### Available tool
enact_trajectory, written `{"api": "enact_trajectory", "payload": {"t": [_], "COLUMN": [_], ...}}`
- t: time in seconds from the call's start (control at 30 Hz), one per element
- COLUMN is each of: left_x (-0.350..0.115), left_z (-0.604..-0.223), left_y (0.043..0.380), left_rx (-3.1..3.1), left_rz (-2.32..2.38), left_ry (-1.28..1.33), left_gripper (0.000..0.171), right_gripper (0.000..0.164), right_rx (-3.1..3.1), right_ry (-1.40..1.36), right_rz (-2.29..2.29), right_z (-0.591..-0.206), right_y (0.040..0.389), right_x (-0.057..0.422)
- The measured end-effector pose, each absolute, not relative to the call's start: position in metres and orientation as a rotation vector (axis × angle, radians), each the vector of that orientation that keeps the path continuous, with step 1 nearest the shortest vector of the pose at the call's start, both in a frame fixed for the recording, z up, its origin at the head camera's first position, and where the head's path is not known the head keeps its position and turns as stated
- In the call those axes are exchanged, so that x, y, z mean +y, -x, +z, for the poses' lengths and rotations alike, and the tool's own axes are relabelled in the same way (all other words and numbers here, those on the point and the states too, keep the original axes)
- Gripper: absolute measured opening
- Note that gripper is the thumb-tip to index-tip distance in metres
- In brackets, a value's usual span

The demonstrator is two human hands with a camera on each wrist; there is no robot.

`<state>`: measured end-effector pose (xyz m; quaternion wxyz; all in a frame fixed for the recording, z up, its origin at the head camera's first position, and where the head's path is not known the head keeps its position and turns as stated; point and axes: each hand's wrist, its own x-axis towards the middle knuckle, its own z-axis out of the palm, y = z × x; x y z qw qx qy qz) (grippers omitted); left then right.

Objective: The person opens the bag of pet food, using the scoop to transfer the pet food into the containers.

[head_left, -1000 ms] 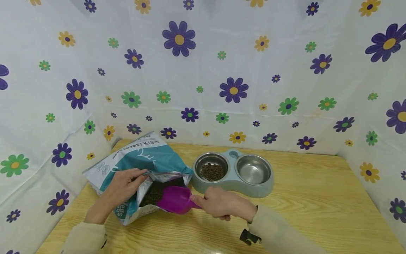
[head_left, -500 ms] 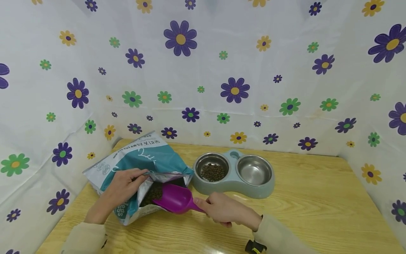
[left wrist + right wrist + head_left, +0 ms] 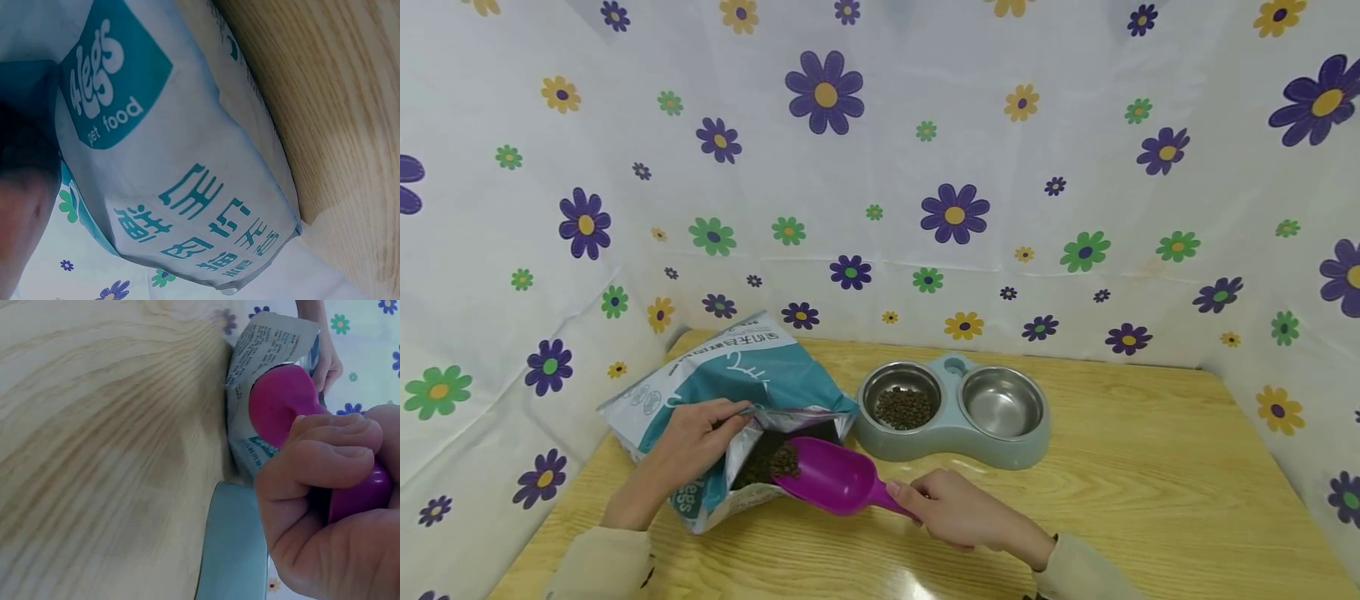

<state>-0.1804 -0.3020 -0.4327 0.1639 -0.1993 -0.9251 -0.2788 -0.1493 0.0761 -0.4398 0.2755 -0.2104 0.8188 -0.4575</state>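
Note:
In the head view a blue and white pet food bag [image 3: 775, 367] lies on its side at the left of the table, its mouth facing the front right. My left hand [image 3: 696, 442] pinches the upper edge of that mouth. Brown kibble [image 3: 763, 462] shows inside. My right hand [image 3: 962, 508] grips the handle of a purple scoop [image 3: 835, 475], whose front end is in the bag's opening with some kibble at its tip. The right wrist view shows curled fingers [image 3: 325, 456] around the handle. The left wrist view is mostly filled by the bag's printed side.
Right of the bag stands a pale blue double feeder [image 3: 951, 442] with two steel bowls. Its left bowl [image 3: 868, 392] holds some kibble; the right bowl [image 3: 1000, 404] shows bare metal. A flower-print cloth [image 3: 880, 167] rises behind the wooden table [image 3: 1150, 467].
The right hand has drawn the scoop to the right, partly out of the bag's mouth, and kibble now shows at its tip. The left hand and the bag stay in place.

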Motion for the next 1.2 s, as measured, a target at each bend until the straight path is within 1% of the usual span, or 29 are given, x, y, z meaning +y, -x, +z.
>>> {"api": "enact_trajectory", "payload": {"t": [0.33, 0.57, 0.77, 0.97, 1.1, 1.2], "left_x": [-0.302, -0.304, -0.304, -0.305, -0.304, -0.303], "left_z": [-0.432, -0.435, -0.436, -0.436, -0.434, -0.432], "left_y": [0.179, 0.182, 0.183, 0.182, 0.181, 0.18], "left_rx": [-2.659, -2.622, -2.618, -2.62, -2.619, -2.632], "left_rz": [-0.775, -0.733, -0.734, -0.76, -0.774, -0.788], "left_ry": [0.551, 0.573, 0.586, 0.594, 0.604, 0.593], "left_gripper": [0.023, 0.021, 0.021, 0.022, 0.022, 0.023], "right_gripper": [0.066, 0.062, 0.056, 0.05, 0.042, 0.041], "right_rx": [2.072, 2.048, 2.169, 2.382, 2.53, 2.623], "right_ry": [0.58, 0.598, 0.66, 0.664, 0.623, 0.585], "right_rz": [-1.397, -1.453, -1.39, -1.248, -1.143, -1.082], "right_z": [-0.447, -0.446, -0.442, -0.429, -0.42, -0.416], "right_y": [0.148, 0.149, 0.155, 0.164, 0.169, 0.172], "right_x": [0.098, 0.105, 0.117, 0.134, 0.144, 0.15]}}
